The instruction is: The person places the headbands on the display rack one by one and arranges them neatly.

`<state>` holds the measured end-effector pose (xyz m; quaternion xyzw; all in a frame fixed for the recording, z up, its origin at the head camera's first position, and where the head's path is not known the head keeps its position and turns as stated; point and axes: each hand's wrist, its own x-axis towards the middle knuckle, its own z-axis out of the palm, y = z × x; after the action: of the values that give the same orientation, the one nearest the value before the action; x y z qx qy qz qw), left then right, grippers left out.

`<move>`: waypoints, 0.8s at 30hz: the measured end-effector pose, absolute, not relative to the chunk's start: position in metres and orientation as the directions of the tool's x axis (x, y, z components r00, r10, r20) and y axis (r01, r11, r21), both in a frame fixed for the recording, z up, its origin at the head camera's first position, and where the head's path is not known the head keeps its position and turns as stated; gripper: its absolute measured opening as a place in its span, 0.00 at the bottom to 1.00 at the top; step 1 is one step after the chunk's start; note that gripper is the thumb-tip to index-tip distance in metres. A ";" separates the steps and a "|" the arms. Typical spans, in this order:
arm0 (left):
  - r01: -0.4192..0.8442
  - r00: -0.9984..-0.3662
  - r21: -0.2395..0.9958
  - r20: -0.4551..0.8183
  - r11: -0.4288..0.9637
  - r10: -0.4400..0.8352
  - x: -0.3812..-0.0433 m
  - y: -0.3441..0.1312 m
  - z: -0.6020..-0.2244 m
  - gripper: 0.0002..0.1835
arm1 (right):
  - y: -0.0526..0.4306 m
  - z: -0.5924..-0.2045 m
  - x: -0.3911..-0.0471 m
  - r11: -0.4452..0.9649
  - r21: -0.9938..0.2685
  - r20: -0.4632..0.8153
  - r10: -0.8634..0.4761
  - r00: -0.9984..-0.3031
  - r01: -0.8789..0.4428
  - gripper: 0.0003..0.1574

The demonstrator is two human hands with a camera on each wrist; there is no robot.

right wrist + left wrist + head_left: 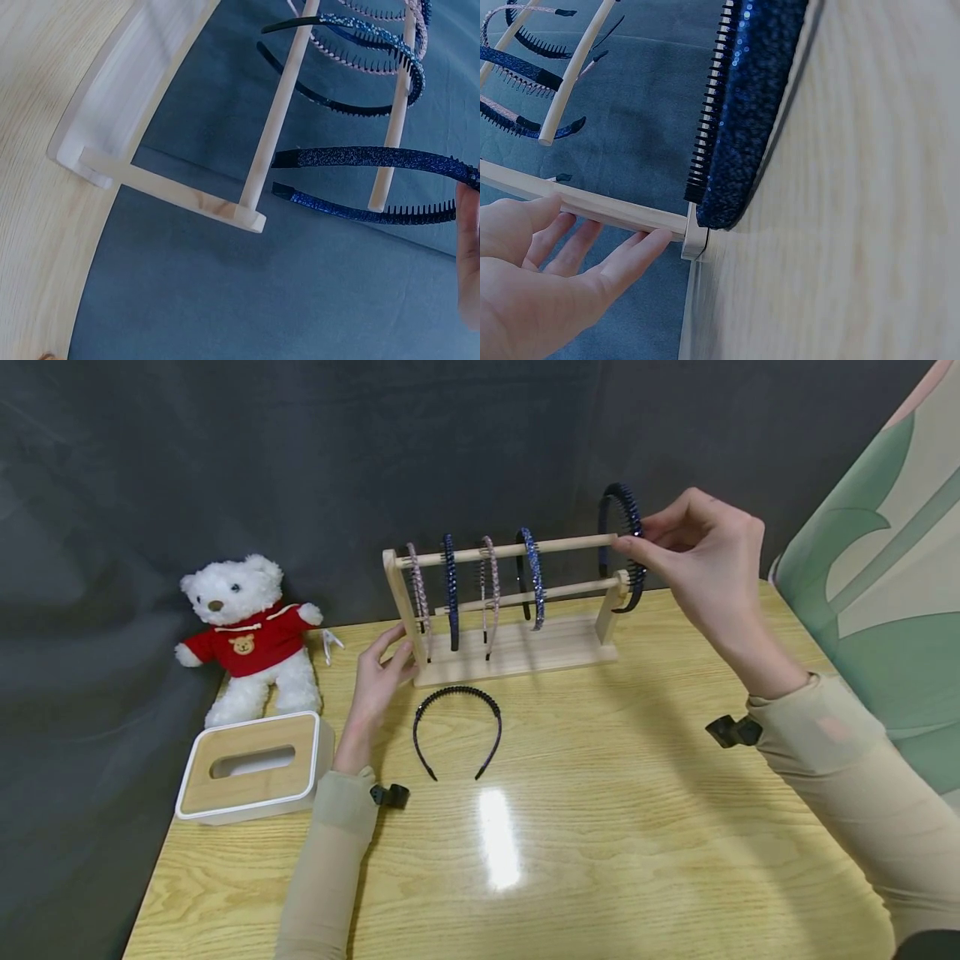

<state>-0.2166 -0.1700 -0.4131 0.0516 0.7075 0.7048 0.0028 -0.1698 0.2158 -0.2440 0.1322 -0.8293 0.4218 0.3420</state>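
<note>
My right hand [708, 547] pinches a dark blue glittery headband [635, 518] with inner teeth at the right end of a wooden rack [517, 667]. In the right wrist view, this headband's [352, 156] two legs lie on either side of the upper rod's free end [381, 191]. My left hand [381, 668] touches the rack's left upright [622, 210] with fairly straight fingers. On the rods hang two pink headbands [491, 568], a dark navy headband [451, 593] and a sparkly blue headband [534, 568].
A black toothed headband [457, 690] lies on the table [615, 827] in front of the rack. To the left are a white teddy bear [251, 639] in a red hoodie, a tissue box [247, 768] and a small white clip [330, 645]. Dark cloth [337, 452] hangs behind.
</note>
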 end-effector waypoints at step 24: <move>0.069 -0.995 0.998 0.070 -0.008 0.077 -0.217 -0.170 -0.413 0.25 | 0.198 -0.253 -0.182 0.579 -0.637 0.656 0.059 -0.752 -0.510 0.15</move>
<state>-0.2173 -0.1699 -0.4130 0.0518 0.7042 0.7081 0.0027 -0.1821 0.1985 -0.2526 0.1362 -0.8270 0.4384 0.3246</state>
